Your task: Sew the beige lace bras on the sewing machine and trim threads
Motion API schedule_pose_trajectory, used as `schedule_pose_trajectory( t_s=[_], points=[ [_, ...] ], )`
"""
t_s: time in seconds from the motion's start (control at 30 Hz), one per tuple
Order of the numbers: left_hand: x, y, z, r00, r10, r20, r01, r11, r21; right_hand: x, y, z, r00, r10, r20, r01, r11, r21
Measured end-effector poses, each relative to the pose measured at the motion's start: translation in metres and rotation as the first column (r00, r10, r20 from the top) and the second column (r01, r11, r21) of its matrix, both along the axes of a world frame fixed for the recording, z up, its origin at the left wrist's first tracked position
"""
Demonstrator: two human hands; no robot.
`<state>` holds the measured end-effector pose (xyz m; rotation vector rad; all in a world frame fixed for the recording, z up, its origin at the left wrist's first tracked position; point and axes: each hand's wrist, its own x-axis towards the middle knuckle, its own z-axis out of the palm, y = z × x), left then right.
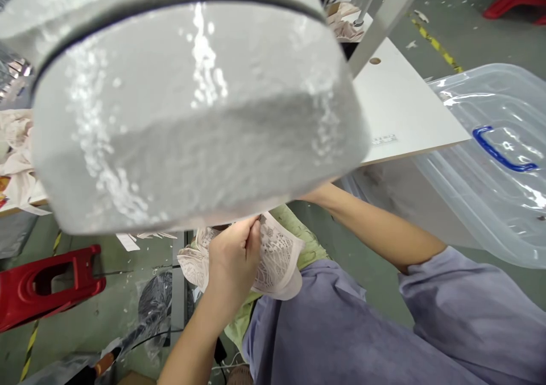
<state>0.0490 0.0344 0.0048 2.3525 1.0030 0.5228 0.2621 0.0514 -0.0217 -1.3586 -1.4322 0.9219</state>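
A pale beige lace bra (279, 254) hangs below the grey machine head (205, 106), over my lap. My left hand (234, 254) is closed on the bra, with the thumb pressed against the curled fingers. Its lace cups spread out on both sides of the fist. The machine head fills the upper part of the view and covers the upper edge of the lace. From the right, my right forearm (379, 226) reaches under the machine head. My right hand's fingers are hidden behind it, so what they touch cannot be seen.
A white tabletop (409, 100) extends right of the machine, beside a clear plastic bin (490, 203) with a blue handle. Beige fabric pieces (17, 157) lie at the left. A red stool (51, 282) and a plastic bag (156, 305) are on the floor.
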Motion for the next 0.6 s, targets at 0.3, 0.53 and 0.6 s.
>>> schedule_pose_trajectory(
  t_s=[0.3,0.53,0.6],
  points=[
    [0.0044,0.0042,0.0012,0.996,0.036,0.084,-0.03,0.997,-0.07,0.0045,0.0045,-0.0041,0.994,-0.009,0.109,0.002,0.998,0.063],
    [0.0068,0.0045,0.0034,0.995,0.031,0.094,-0.027,0.998,-0.052,0.0078,0.006,-0.0033,0.99,-0.012,0.14,0.005,0.999,0.049],
    [0.0072,0.0046,0.0034,0.994,0.027,0.105,-0.022,0.999,-0.047,0.0081,0.0062,-0.0033,0.989,-0.013,0.145,0.005,0.999,0.05]
  ],
)
